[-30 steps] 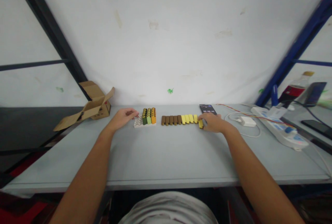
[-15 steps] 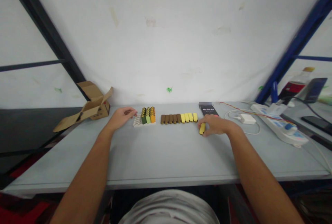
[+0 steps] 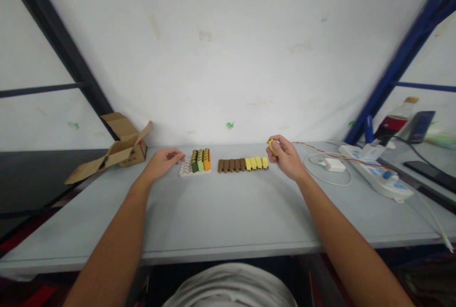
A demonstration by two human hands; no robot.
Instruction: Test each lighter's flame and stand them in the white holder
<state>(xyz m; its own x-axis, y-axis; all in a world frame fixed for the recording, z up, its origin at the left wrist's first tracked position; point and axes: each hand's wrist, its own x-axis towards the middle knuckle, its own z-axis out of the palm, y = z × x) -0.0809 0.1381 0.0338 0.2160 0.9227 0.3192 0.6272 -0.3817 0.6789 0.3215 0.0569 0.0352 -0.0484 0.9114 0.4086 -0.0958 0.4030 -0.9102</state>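
Note:
Raised over the right part of the table, my right hand point(image 3: 285, 157) is closed around a yellow lighter point(image 3: 273, 147), partly hidden by the fingers. My left hand point(image 3: 164, 162) rests by the left end of a white tray point(image 3: 185, 169), its fingers loosely curled and apart, with nothing visible in them. Upright in the tray's right part stand rows of dark green lighters point(image 3: 194, 166), light green lighters point(image 3: 200, 165) and orange lighters point(image 3: 207, 165). Brown lighters point(image 3: 232, 165) and yellow lighters point(image 3: 256, 163) lie in one line between my hands.
An opened cardboard box point(image 3: 131, 151) sits at the left. On the right are a white charger point(image 3: 334, 164) with its cable, a power strip point(image 3: 377, 179), a bottle point(image 3: 395, 119) and a dark phone point(image 3: 431, 174). A wall point(image 3: 228, 60) rises behind the table point(image 3: 228, 212).
My right hand has lifted the yellow lighter from the table and turned it in its grasp. The phone with a timer is now hidden behind that hand. My left hand has barely moved.

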